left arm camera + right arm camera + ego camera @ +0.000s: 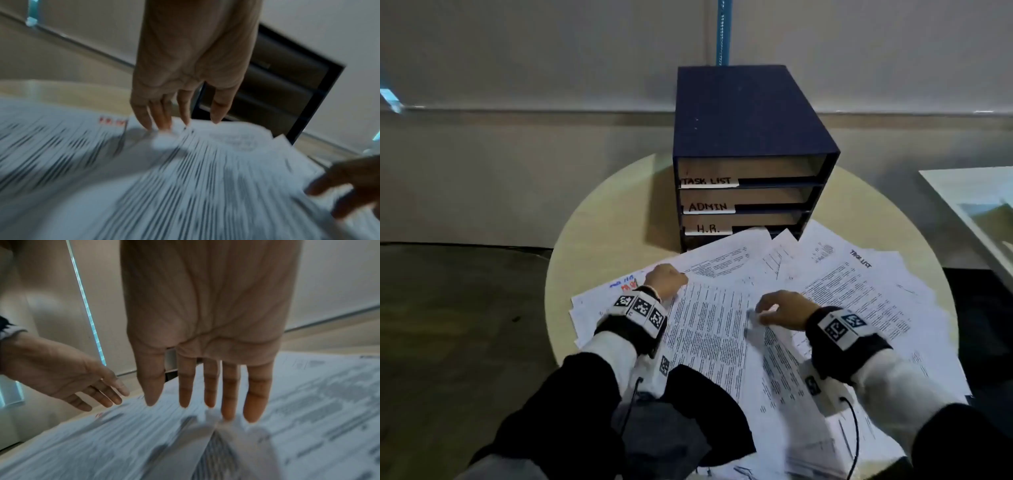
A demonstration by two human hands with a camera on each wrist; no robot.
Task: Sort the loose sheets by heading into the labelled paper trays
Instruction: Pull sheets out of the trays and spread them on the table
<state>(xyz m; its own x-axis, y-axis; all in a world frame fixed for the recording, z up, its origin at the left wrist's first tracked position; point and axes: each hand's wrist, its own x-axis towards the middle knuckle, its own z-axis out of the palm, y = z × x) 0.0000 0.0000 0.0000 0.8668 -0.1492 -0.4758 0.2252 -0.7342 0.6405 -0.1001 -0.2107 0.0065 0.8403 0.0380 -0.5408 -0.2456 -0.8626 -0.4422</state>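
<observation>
Both hands are down among the loose white printed sheets (726,329), fanned untidily over the near half of the round pale wooden table (606,219), so I judge the sorting has hardly begun: the person seems to be picking out one page. The left hand (666,279) reaches with fingers nearly straight, tips touching the paper, clasping nothing. The right hand (782,310) hovers flat, fingers extended, its tips at a raised fold of a sheet; no real grip shows. Just behind the papers, at the far side of the table, stands the dark blue box-shaped paper tray unit (750,116), its white strips (710,181) reading TASK LIST, ADMIN and H.R. Next, I reckon, a heading must be read and that one page lifted cleanly to its matching slot. Behind is a plain grey wall (517,61), and a white tabletop (976,198) to the right.
</observation>
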